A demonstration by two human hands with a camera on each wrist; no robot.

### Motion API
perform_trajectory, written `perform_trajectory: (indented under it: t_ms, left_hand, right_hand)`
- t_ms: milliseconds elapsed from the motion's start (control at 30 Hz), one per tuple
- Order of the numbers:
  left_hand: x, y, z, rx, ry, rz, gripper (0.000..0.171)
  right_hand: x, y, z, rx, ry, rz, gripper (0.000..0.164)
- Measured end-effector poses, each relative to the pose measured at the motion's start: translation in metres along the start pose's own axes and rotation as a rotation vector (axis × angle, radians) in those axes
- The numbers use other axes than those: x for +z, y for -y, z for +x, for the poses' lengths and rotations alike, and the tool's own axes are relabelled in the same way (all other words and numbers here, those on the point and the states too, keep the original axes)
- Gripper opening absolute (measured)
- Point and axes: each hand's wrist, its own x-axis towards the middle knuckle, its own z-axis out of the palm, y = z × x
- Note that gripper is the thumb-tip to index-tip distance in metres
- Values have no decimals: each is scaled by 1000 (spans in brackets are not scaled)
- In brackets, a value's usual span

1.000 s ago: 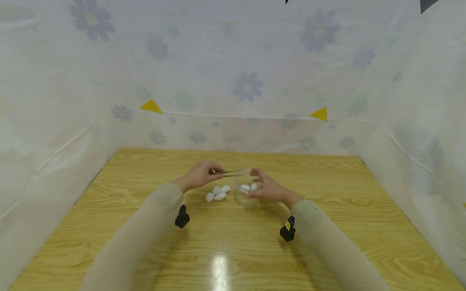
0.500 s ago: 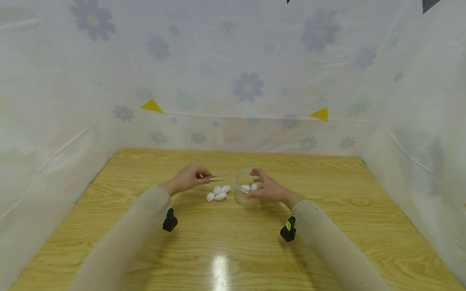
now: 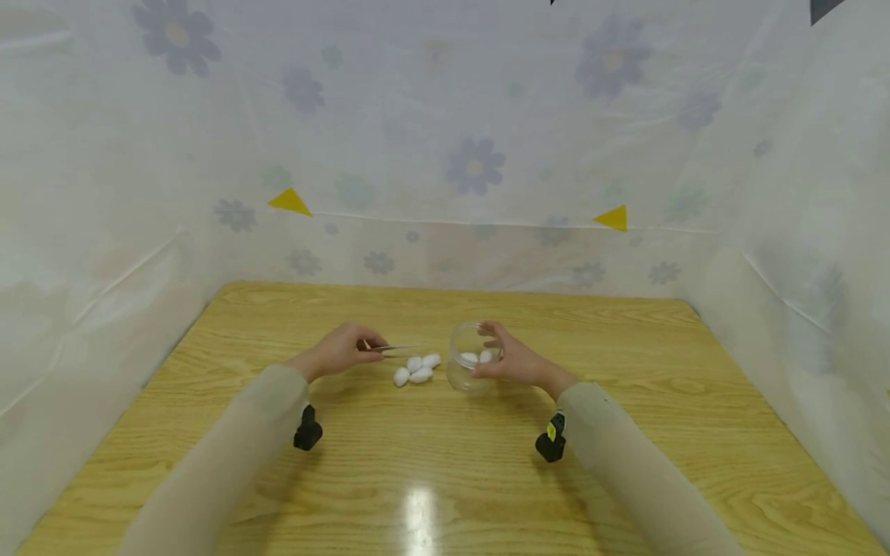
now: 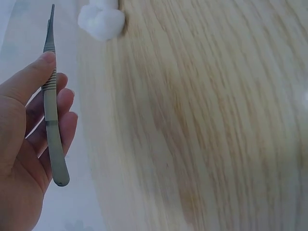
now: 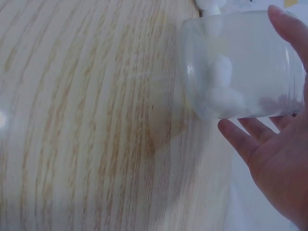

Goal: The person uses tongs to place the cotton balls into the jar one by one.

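Note:
My left hand [image 3: 342, 349] pinches a pair of metal tweezers [image 4: 52, 113] between thumb and fingers. The tips point right, slightly apart and with nothing between them, just above and behind a small group of white cotton balls [image 3: 420, 376] on the table. To the right of that group, a clear round jar [image 3: 460, 380] stands upright with its mouth uncovered. Inside it lie a few cotton balls [image 5: 225, 101]. My right hand [image 3: 520, 361] holds the jar from its right side, thumb and fingers spread around the wall.
The wood-grain table [image 3: 431, 455] reaches back to a pale flowered curtain [image 3: 417, 139], which also hangs on the left and right. Two yellow triangles [image 3: 612, 218] mark the back curtain. A black camera [image 3: 307, 429] sits on each wrist.
The left hand has drawn back leftward and a little lower with the tweezers, from over the jar's mouth to beside the cotton balls. The right hand and jar have stayed in place.

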Motion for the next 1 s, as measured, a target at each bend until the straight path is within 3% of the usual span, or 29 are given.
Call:
perform_trajectory:
  t_ms: [633,1000]
  left_hand:
    - [7,20,-19,-37,40,-22,21]
    - [9,24,-20,-46,65,39,14]
  right_hand:
    - [0,-6,1,-5,1,-14,94]
    - [0,-7,3,1,-7,-9,96]
